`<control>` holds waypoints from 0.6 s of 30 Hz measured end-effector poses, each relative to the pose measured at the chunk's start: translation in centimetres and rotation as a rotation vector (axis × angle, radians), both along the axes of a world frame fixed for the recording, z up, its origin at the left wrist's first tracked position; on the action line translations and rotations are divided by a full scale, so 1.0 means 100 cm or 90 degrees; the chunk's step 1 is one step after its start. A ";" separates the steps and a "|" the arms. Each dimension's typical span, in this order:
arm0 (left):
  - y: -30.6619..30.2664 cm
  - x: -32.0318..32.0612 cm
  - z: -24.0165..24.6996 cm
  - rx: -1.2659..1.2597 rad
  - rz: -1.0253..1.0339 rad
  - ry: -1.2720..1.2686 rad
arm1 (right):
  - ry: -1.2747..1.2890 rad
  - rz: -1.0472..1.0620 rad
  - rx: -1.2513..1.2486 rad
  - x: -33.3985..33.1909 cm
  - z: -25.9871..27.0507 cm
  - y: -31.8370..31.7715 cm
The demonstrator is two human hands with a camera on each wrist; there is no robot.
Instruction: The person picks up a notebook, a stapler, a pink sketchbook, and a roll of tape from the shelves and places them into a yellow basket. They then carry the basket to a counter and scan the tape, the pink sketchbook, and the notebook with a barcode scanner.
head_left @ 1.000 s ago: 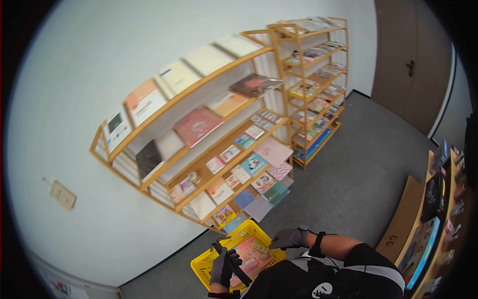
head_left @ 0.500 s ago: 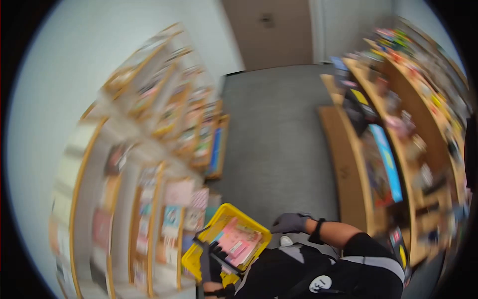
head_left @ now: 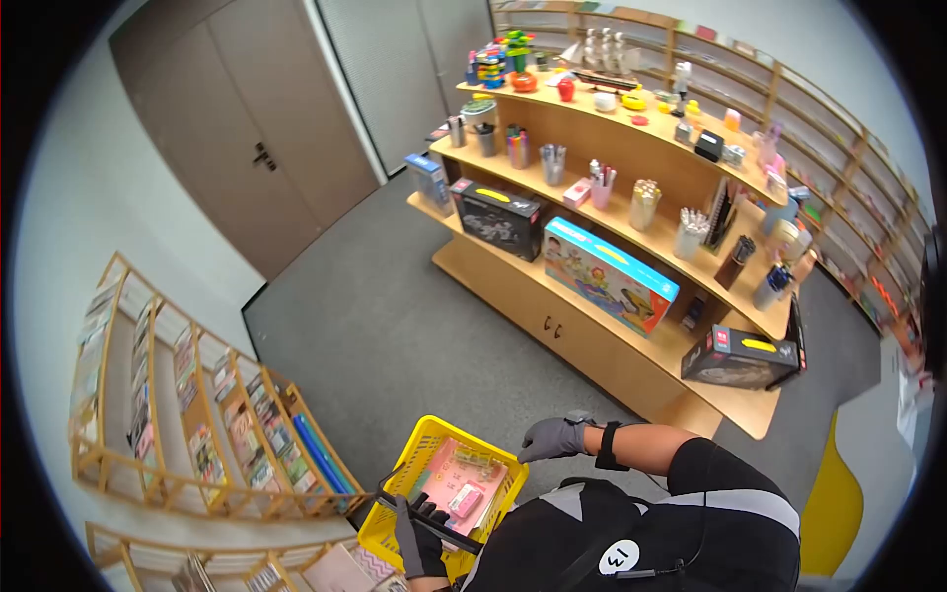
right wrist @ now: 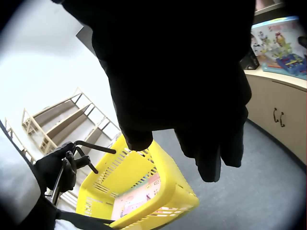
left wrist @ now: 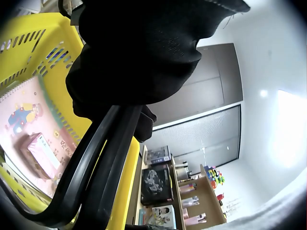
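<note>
In the head view a yellow plastic basket [head_left: 425, 434] hangs in front of the body at the bottom centre. My gloved left hand [head_left: 421, 543] has its fingers curled round the black basket handles [left wrist: 112, 172]. Inside the basket lies a pink spiral notebook [left wrist: 24, 115] with a cartoon figure on its cover, and a small pink box [left wrist: 43, 153] rests on top. Other items beneath are partly hidden. My gloved right hand [head_left: 554, 439] is apart from the basket, just beyond its right rim, with loose fingers holding nothing.
Ahead stands a wooden display shelf [head_left: 592, 365] with pen cups, boxed toys and a model ship [head_left: 604, 59]. Magazine racks [head_left: 212, 414] line the left wall. A brown double door [head_left: 247, 128] is at the back left. A yellow chair [head_left: 838, 483] is at the right.
The view has swung right, from the wall racks past the door to the display shelf. The left hand keeps its hold on the basket; the right hand stays empty beside it.
</note>
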State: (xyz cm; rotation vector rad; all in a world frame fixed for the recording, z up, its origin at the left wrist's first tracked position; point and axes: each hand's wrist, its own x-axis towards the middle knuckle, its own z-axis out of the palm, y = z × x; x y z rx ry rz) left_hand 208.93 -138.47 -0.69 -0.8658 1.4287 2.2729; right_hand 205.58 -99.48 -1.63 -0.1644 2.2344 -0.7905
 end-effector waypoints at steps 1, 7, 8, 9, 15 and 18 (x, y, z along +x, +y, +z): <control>0.002 -0.013 0.002 -0.017 -0.025 -0.010 | 0.000 -0.038 0.018 0.000 0.008 0.002; 0.007 -0.074 0.002 -0.059 -0.171 -0.034 | 0.005 -0.204 0.066 0.021 0.003 0.021; 0.012 -0.082 0.000 -0.069 -0.196 -0.036 | 0.008 -0.211 0.068 0.026 0.000 0.028; 0.016 -0.091 -0.001 -0.080 -0.220 -0.038 | 0.001 -0.229 0.068 0.032 -0.002 0.035; 0.043 -0.140 -0.033 -0.070 -0.266 -0.076 | -0.044 -0.308 0.050 0.037 -0.011 0.079; 0.049 -0.182 -0.027 -0.073 -0.248 -0.074 | -0.043 -0.290 0.056 0.008 -0.041 0.102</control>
